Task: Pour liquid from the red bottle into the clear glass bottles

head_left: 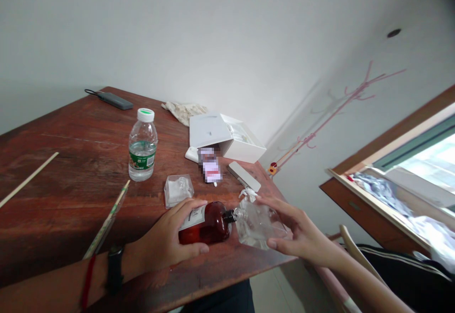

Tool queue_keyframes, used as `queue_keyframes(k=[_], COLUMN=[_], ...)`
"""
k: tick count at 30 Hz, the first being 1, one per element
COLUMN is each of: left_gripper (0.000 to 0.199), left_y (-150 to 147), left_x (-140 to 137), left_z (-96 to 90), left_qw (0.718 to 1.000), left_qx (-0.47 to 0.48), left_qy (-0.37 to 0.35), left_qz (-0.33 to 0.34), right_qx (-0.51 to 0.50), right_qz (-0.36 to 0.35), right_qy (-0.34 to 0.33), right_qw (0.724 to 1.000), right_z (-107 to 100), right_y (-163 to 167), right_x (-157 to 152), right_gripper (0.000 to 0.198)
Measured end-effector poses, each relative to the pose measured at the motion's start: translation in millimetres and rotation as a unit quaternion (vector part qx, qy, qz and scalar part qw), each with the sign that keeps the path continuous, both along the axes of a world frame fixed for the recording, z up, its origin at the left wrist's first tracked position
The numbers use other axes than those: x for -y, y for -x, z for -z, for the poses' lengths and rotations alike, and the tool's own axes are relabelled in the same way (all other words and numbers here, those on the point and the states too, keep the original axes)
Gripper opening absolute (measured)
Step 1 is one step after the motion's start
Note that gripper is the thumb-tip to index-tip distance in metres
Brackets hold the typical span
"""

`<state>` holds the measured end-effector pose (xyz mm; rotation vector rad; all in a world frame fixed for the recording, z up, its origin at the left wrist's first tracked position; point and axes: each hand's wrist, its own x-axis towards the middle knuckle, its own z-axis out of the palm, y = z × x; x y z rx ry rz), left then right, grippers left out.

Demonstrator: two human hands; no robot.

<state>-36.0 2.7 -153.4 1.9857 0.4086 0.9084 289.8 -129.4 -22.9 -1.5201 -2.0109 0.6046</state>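
Note:
Low over the front of the wooden table (71, 161), my left hand (170, 235) is wrapped round a reddish-brown bottle (213, 222) with a white label. The bottle is tipped on its side, its black neck pointing right. Its mouth meets the neck of a clear square plastic bottle (256, 223), which my right hand (298, 232) grips from the right, thumb below and fingers above. Whether liquid passes between the two necks I cannot tell. Just behind my left hand sits a clear square plastic container (178, 190).
A water bottle (142, 147) with a white cap stands at left. Wrapped chopsticks (108, 220) and a bare stick (30, 179) lie nearby. Behind are an open white box (243, 145), a phone (210, 166), a narrow white box (244, 175), crumpled tissue (248, 193) and a cloth (185, 111).

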Motion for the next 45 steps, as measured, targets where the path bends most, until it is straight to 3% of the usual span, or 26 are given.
queue_keyframes(k=[45], left_gripper=[0.077], left_y=[0], left_x=[0], left_z=[1.6], left_qw=[1.0], left_qx=[-0.009], left_qy=[0.002], left_qz=[0.002], right_qx=[0.082], right_qz=[-0.013], right_qy=[-0.033], right_qw=[0.996], right_z=[-11], right_y=[2], right_x=[-2], right_gripper=[0.074])
